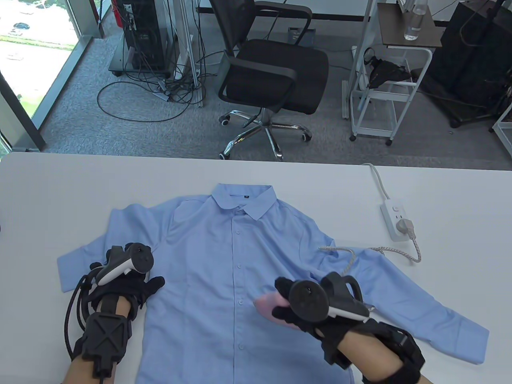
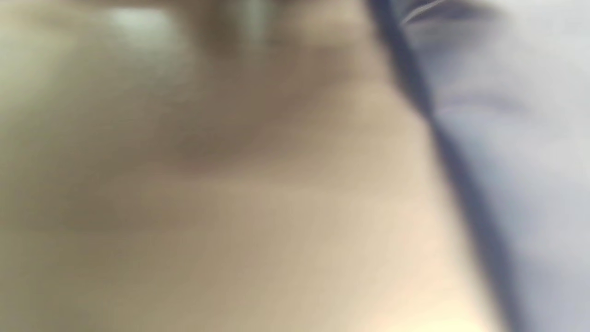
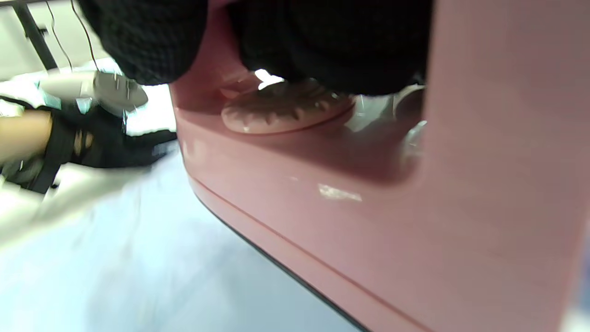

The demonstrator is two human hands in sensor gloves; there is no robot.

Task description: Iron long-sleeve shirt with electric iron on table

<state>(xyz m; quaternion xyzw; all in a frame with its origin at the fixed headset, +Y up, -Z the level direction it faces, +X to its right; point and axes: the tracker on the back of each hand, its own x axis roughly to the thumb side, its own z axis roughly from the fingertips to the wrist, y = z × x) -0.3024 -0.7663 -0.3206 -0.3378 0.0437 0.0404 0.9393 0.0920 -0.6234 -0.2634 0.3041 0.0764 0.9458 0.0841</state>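
A: Your left hand (image 1: 128, 286) lies flat, fingers spread, pressing the shirt (image 1: 224, 276) by its left side seam.

B: The shirt's buttoned, face up, mid-table (image 1: 48, 192). Your right hand (image 1: 316, 308) has its fingers wrapped round the pink iron (image 1: 266, 305), low on the front panel.

A: Watch that cord (image 1: 344, 256), it crosses the right sleeve to the power strip (image 1: 398, 220).

B: Pull too far left and it could snag, or drag the sleeve into creases.
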